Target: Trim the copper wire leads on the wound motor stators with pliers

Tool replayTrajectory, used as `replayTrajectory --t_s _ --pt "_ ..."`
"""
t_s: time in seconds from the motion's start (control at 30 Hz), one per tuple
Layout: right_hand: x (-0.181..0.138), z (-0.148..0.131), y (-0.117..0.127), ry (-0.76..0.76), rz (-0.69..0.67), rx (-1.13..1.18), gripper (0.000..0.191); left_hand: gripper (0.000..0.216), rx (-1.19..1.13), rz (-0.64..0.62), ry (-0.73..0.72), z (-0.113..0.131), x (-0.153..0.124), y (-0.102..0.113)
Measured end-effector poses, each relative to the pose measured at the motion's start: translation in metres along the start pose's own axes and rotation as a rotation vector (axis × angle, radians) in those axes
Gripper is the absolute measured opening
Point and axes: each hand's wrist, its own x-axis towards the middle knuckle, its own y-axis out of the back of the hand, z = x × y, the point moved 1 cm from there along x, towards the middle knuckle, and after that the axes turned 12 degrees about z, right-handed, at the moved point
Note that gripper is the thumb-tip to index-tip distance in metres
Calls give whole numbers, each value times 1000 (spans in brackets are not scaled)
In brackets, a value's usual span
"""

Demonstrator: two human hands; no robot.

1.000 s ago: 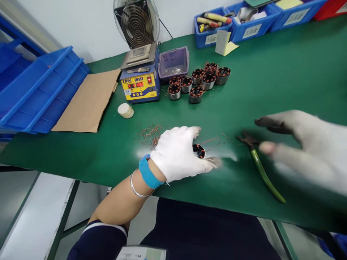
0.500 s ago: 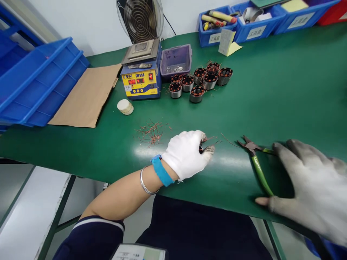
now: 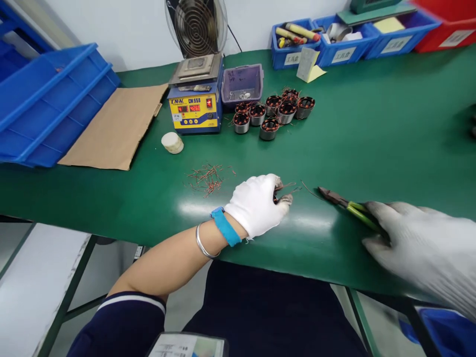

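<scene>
My left hand (image 3: pixel 256 206), in a white glove, is wrapped round a small stator (image 3: pixel 275 199) held low over the green table. Most of the stator is hidden by the palm; thin copper wire ends poke out past the fingertips to the right. On the right, my gloved right hand (image 3: pixel 416 243) grips green-handled cutting pliers (image 3: pixel 334 198). Their handles are squeezed together and the jaws are closed, pointing left towards my left hand. A loose thin wire (image 3: pixel 309 190) lies just beyond the jaw tips. Cut copper wire scraps (image 3: pixel 208 179) lie in a pile left of my left hand.
Several wound stators (image 3: pixel 269 129) stand together beyond my hands, near a purple tray (image 3: pixel 243 74) and a yellow-fronted soldering pot (image 3: pixel 196 111). A white round block (image 3: pixel 172 143), cardboard (image 3: pixel 111 129) and blue crates (image 3: pixel 55 104) are leftward. Blue bins (image 3: pixel 292 58) line the back.
My right hand has closed round the pliers. Their handles and jaws, spread before, are now together. The left hand keeps its hold on the stator; the view has shifted slightly.
</scene>
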Motion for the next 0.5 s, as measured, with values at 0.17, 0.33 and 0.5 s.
replayTrajectory --t_s 0.17,0.33,0.5 --pt "10 -26 16 -76 160 126 59 30 -33 -5 10 0 1 1" --pt "-9 -34 28 -328 -104 558 76 28 -48 -2 -2 -1 1 1" --pt "-14 -44 33 -214 -595 1013 104 30 -36 -17 1 -1 1 1"
